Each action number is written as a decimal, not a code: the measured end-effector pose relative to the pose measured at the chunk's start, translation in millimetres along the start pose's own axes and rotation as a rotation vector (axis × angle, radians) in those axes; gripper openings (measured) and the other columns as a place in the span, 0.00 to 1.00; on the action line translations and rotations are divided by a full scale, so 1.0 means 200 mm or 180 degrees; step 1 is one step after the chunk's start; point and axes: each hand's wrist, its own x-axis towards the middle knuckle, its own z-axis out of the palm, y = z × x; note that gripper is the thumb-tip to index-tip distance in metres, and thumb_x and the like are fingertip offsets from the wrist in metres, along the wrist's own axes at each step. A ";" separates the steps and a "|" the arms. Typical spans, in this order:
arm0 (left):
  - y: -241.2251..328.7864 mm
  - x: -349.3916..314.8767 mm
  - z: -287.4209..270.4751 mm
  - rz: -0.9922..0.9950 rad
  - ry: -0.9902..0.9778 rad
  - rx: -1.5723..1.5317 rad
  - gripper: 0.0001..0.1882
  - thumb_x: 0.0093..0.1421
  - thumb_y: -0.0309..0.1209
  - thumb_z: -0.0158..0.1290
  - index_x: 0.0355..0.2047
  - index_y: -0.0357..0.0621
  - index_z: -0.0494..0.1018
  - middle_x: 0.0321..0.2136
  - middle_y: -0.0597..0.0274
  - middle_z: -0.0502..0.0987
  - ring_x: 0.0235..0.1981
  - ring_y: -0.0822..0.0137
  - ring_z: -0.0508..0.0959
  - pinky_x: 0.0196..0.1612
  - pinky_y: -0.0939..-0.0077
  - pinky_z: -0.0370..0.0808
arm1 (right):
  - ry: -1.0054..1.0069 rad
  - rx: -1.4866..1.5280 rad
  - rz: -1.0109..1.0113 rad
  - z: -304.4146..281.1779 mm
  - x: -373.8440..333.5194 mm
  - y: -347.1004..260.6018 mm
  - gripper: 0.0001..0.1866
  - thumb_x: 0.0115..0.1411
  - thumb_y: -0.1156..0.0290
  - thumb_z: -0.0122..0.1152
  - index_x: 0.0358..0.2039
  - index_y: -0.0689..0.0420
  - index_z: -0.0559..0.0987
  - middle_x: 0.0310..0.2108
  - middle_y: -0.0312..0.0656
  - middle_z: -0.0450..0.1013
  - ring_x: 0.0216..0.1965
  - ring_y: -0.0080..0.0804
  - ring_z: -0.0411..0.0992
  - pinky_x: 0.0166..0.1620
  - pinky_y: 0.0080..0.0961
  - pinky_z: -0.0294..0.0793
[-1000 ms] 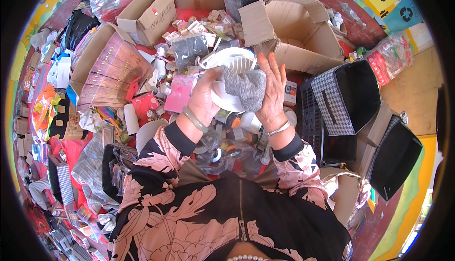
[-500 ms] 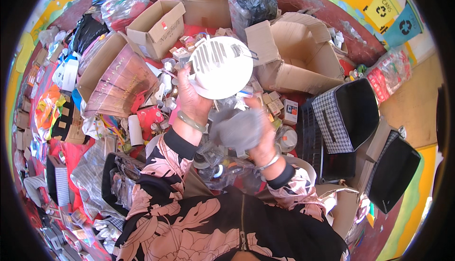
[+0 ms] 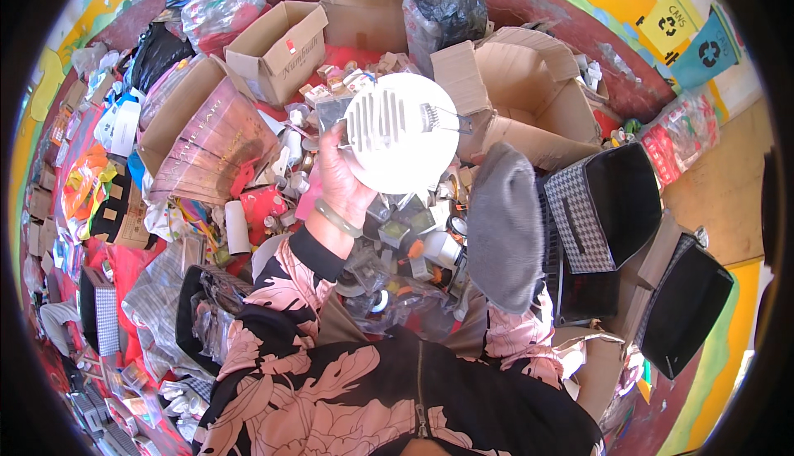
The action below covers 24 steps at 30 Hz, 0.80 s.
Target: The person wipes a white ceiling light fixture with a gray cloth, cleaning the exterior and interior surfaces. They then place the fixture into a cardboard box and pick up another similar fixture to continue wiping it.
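A round white recessed downlight [image 3: 393, 162] with a slotted back and a wire spring clip is held up before me. My left hand [image 3: 343, 170], a bangle at its wrist, grips its left rim with closed fingers. To the right, a grey fabric piece [image 3: 506, 228], long and rounded, is held up on end over my right sleeve [image 3: 519, 328]. My right hand and its fingers are hidden behind this fabric, which stands apart from the downlight. Below the downlight, a pile of small parts and clear plastic wrappings [image 3: 397, 290] lies between my knees.
An open cardboard box [image 3: 542, 137] stands ahead right; another box [image 3: 281, 55] is further left. Black bins with checked trim [image 3: 608, 208] crowd the right side. A fan-printed carton [image 3: 207, 141] and a black tray of plastic [image 3: 215, 315] stand on the left.
The downlight has shifted slightly right and down in my left hand. My right hand has swung the grey fabric outward to the right, away from the downlight, and it now shows without blur.
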 end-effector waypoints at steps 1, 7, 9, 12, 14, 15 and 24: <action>0.01 0.01 -0.01 0.0016 -0.0020 0.0011 0.26 0.52 0.43 0.50 0.47 0.38 0.68 0.43 0.56 0.74 0.44 0.59 0.74 0.49 0.62 0.70 | -0.0148 -0.1272 -0.0198 0.07 -0.02 -0.02 0.11 0.62 0.73 0.42 0.41 0.63 0.71 0.39 0.45 0.68 0.38 0.35 0.68 0.45 0.24 0.68; -0.05 0.02 -0.02 -0.0049 -0.0164 0.0032 0.26 0.51 0.41 0.51 0.47 0.37 0.67 0.45 0.54 0.73 0.45 0.59 0.74 0.51 0.62 0.69 | -0.0178 -0.9299 -0.2460 0.33 -0.07 -0.07 0.15 0.60 0.67 0.48 0.46 0.59 0.69 0.41 0.43 0.70 0.41 0.36 0.70 0.45 0.27 0.72; -0.07 0.01 -0.05 -0.0143 -0.0377 0.0132 0.27 0.51 0.39 0.52 0.48 0.36 0.66 0.45 0.54 0.72 0.45 0.59 0.73 0.52 0.62 0.69 | -0.0190 -0.9401 -0.2577 0.29 -0.04 -0.10 0.16 0.62 0.64 0.47 0.48 0.56 0.67 0.41 0.40 0.70 0.44 0.34 0.70 0.48 0.28 0.71; -0.13 -0.01 -0.08 -0.0445 -0.0738 0.0248 0.29 0.49 0.34 0.54 0.51 0.35 0.63 0.47 0.54 0.71 0.47 0.58 0.73 0.53 0.62 0.68 | -0.0381 -0.9395 -0.2322 0.39 -0.08 -0.15 0.14 0.61 0.65 0.48 0.45 0.56 0.69 0.41 0.40 0.70 0.42 0.33 0.70 0.45 0.30 0.72; -0.14 -0.03 -0.09 -0.0463 -0.0722 0.0422 0.30 0.48 0.34 0.54 0.51 0.35 0.63 0.47 0.55 0.71 0.48 0.58 0.72 0.53 0.62 0.68 | -0.0323 -0.9472 -0.2471 0.40 -0.05 -0.16 0.12 0.60 0.66 0.50 0.43 0.56 0.70 0.40 0.40 0.71 0.39 0.32 0.71 0.41 0.28 0.74; -0.15 -0.04 -0.09 -0.0476 -0.0717 0.0509 0.30 0.48 0.33 0.54 0.52 0.35 0.62 0.47 0.55 0.71 0.48 0.59 0.72 0.53 0.62 0.68 | -0.0198 -0.9371 -0.2701 0.41 -0.05 -0.16 0.12 0.60 0.66 0.50 0.43 0.56 0.69 0.40 0.40 0.71 0.39 0.32 0.71 0.41 0.28 0.74; -0.15 -0.04 -0.10 -0.0690 -0.1005 0.0382 0.33 0.46 0.35 0.57 0.52 0.36 0.62 0.46 0.56 0.72 0.47 0.61 0.73 0.52 0.65 0.69 | -0.1359 -1.0334 -0.3395 0.40 -0.15 -0.19 0.17 0.62 0.61 0.47 0.49 0.53 0.65 0.44 0.40 0.67 0.45 0.33 0.67 0.47 0.31 0.70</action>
